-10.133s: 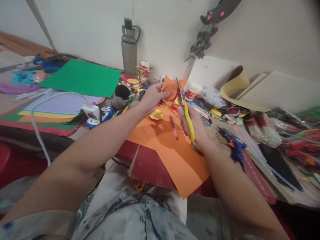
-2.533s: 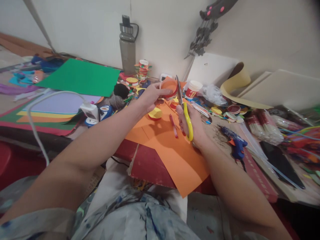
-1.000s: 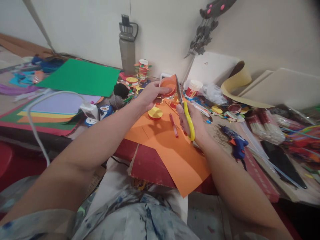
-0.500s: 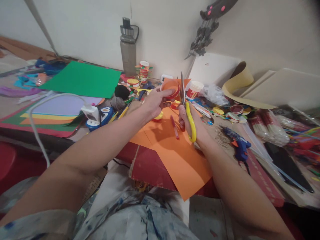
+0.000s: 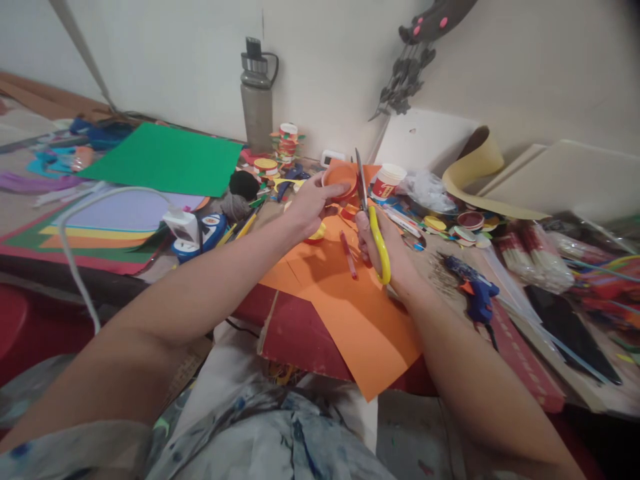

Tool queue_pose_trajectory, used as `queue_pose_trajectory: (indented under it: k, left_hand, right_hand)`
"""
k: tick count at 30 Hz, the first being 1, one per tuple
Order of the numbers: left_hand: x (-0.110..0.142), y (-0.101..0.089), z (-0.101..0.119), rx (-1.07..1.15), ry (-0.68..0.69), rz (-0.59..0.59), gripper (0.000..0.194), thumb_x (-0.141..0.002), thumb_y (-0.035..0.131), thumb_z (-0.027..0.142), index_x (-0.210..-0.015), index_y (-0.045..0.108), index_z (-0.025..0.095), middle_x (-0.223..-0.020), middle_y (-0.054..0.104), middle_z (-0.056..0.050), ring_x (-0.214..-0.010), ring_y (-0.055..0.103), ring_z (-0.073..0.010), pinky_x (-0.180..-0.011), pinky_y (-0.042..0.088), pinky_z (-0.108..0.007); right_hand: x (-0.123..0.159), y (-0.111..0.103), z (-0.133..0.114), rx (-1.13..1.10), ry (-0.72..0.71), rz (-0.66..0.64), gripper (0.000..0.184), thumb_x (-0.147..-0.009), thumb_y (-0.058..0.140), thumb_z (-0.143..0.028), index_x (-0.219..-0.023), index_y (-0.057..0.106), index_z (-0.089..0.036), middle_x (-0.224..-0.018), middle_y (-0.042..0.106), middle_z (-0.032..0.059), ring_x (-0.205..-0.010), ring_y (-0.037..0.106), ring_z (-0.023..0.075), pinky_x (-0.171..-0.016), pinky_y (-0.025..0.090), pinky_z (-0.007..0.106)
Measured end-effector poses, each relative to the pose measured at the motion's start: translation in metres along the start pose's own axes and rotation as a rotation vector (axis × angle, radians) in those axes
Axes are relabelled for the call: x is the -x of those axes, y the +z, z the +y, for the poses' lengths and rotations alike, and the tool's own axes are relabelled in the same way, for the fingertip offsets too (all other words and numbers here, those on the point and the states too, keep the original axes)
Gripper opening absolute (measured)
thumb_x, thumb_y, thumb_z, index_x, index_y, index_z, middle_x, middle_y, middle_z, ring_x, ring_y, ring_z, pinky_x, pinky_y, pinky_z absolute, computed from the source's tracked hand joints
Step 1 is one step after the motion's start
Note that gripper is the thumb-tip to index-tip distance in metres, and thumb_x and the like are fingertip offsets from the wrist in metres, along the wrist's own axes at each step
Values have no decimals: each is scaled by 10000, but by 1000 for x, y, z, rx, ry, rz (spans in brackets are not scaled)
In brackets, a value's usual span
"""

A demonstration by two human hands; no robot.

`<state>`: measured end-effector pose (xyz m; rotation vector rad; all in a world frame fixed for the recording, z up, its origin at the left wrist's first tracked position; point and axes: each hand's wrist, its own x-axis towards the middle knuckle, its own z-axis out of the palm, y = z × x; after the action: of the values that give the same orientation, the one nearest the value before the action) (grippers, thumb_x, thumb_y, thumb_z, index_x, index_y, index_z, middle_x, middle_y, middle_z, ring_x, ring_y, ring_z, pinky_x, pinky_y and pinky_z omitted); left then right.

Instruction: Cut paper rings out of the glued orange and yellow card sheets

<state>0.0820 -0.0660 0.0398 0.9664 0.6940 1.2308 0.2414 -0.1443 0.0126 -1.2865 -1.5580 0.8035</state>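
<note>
My left hand (image 5: 311,205) pinches a round, shallow orange piece with a pale rim (image 5: 340,175), its thumb lying across the front. My right hand (image 5: 387,243) is closed round the yellow handle of a pair of scissors (image 5: 380,248). The blades point up, just right of the round piece; whether they touch it I cannot tell. Beneath both hands lies orange paper (image 5: 370,333), with a red pen (image 5: 349,255) on it. A small yellow piece (image 5: 318,232) shows below my left wrist. Behind the scissors stands a red and white paper cup (image 5: 388,181).
A grey water bottle (image 5: 257,107) stands by the wall. Green paper (image 5: 170,159) and a white plug (image 5: 182,225) lie to the left. On the right are a blue glue gun (image 5: 480,297), a black tablet-like slab (image 5: 570,333) and bagged sticks (image 5: 535,257).
The scissors have shifted slightly left, and their blades lean further left beside the round piece. The round piece has turned a little in my left hand, showing more of its inner face.
</note>
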Motion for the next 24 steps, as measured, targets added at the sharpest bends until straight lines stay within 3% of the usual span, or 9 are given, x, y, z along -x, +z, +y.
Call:
queue_pose_trajectory:
  k: [7,11,18,24]
  left_hand:
    - [-4,-6,5,-65,42,0,236,-743,851,129,-897,687,202,-848,720,19,-677,591,-75,-598,368,-218]
    - [-6,-10,13,-184,-18,-110,225,-696,847,121,-863,710,184,-777,698,16,-618,544,-73,-595,379,-226]
    - [-13,-20,17,-259,-47,-270,227,-630,864,135,-756,679,172,-694,645,24,-568,485,-54,-531,247,-216]
    - [-16,-24,15,-209,-10,-218,228,-707,928,182,-825,733,162,-755,685,15,-599,530,-58,-529,294,-198]
  right_hand:
    - [-3,-5,8,27,-11,0,650,-1003,609,-918,-915,462,-291,-745,460,-46,-562,438,131,-455,395,264]
    - [-3,-7,7,47,-29,6,688,-980,586,-970,-942,483,-291,-761,463,-40,-587,436,137,-472,389,268]
    - [-4,-9,4,63,-5,-14,713,-964,583,-994,-925,488,-288,-726,463,-37,-588,415,143,-497,381,283]
    - [-6,-9,12,69,-17,5,673,-992,583,-952,-927,507,-286,-717,450,-39,-585,393,147,-495,369,278]
